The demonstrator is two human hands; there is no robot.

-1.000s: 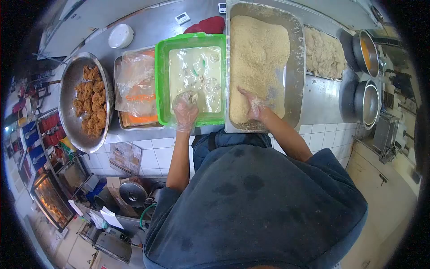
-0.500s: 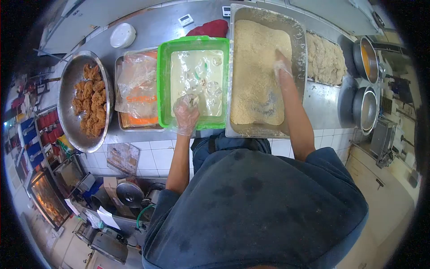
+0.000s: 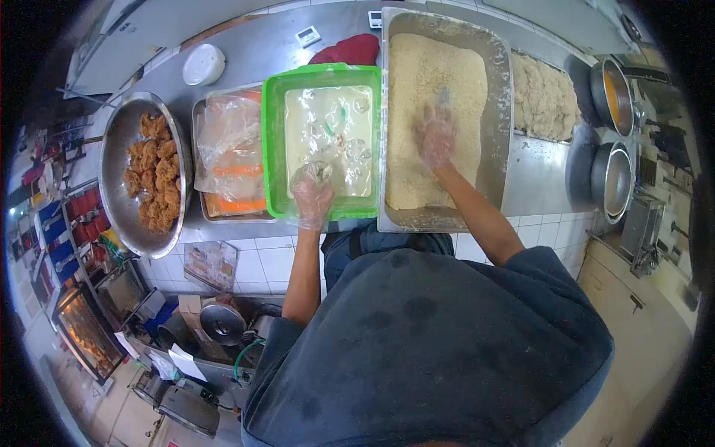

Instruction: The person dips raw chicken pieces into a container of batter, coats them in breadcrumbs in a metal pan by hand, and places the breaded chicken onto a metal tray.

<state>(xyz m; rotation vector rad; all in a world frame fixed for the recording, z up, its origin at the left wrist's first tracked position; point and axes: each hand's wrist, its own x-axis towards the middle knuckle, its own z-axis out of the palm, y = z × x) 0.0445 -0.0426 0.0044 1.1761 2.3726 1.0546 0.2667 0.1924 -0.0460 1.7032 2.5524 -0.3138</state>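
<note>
My left hand (image 3: 313, 200), in a clear plastic glove, is at the near edge of the milky liquid (image 3: 309, 119) inside a green plastic tub (image 3: 271, 149). Its fingers curl around a pale wet piece (image 3: 322, 173), whose kind I cannot make out. Several pale lumps and bits of green show in the liquid. My right hand (image 3: 436, 138), gloved and dusted with flour, lies palm down on the pale flour mix (image 3: 454, 67) in a deep steel pan (image 3: 500, 149). Its fingers are spread and hold nothing.
On the left, a steel bowl (image 3: 112, 179) holds browned fried pieces (image 3: 158, 171). Plastic bags (image 3: 231, 141) cover a tray beside the tub. Right of the pan are a tray of floured pieces (image 3: 544, 97) and two metal bowls (image 3: 615, 182). A red cloth (image 3: 350, 50) lies behind.
My right hand has moved left across the flour, from the pan's right side to its middle, and its fingers now show spread. My left hand stays nearly in place, gripping the pale piece.
</note>
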